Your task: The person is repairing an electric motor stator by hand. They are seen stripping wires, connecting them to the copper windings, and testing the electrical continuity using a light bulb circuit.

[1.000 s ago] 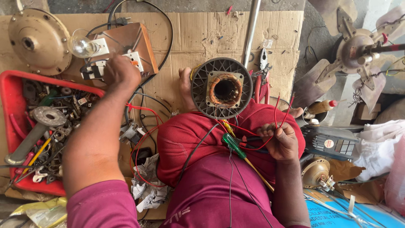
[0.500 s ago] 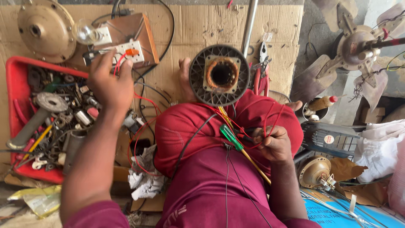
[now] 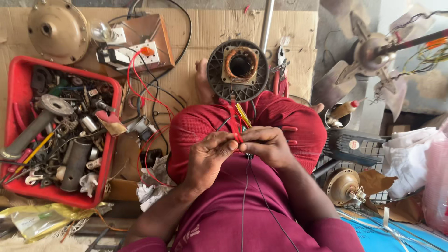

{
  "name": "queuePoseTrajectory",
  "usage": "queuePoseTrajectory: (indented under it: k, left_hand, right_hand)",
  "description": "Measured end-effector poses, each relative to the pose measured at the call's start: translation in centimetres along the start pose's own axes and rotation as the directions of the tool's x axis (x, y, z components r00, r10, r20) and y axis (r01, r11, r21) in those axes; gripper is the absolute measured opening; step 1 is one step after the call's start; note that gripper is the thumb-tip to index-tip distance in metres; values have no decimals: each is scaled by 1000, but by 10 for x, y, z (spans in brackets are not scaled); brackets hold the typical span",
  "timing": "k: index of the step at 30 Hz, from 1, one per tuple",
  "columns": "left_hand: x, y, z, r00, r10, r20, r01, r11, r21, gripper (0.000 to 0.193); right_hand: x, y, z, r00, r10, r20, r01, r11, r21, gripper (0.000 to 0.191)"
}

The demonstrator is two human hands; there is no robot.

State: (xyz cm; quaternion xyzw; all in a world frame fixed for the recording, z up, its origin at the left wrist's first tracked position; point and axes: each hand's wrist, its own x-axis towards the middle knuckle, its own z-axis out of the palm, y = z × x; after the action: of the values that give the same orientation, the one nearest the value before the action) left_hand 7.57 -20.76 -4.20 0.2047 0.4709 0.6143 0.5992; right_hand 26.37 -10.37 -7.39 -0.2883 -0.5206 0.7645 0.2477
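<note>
My left hand (image 3: 210, 156) and my right hand (image 3: 267, 145) meet over my lap, both pinching a red wire (image 3: 237, 135) between fingertips. A green and yellow screwdriver (image 3: 243, 115) sticks up just above the hands. Red and black leads run from there up to a round black fan motor (image 3: 238, 70) with a copper winding at its centre, resting against my foot. Thin black wires (image 3: 247, 186) hang down over my maroon clothes.
A red tray (image 3: 21, 88) of metal parts, pipes and bolts sits at left. A wooden test board (image 3: 140, 46) with a bulb and white sockets lies behind it, next to a brass motor cover (image 3: 53, 28). Red-handled pliers (image 3: 280, 70), a fan blade assembly (image 3: 373, 56) and another motor (image 3: 343, 186) stand at right.
My left hand has come back from the test board to my lap and joined the right hand on the red wire. The view has shifted slightly.
</note>
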Motion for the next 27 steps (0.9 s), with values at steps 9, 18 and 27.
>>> queuePoseTrajectory:
  k: [9, 18, 27]
  left_hand:
    - [2, -9, -19, 971, 43, -234, -77, 987, -139, 10]
    - [34, 36, -51, 943, 77, -324, -164, 953, -253, 8]
    - [70, 47, -46, 870, 314, -381, -136, 894, 426, 11]
  right_hand:
    - [27, -2, 31, 994, 112, -20, -111, 994, 17, 22]
    - [13, -35, -15, 776, 25, -630, -2, 999, 38, 15]
    - [22, -52, -38, 744, -231, -627, -1, 938, -346, 15]
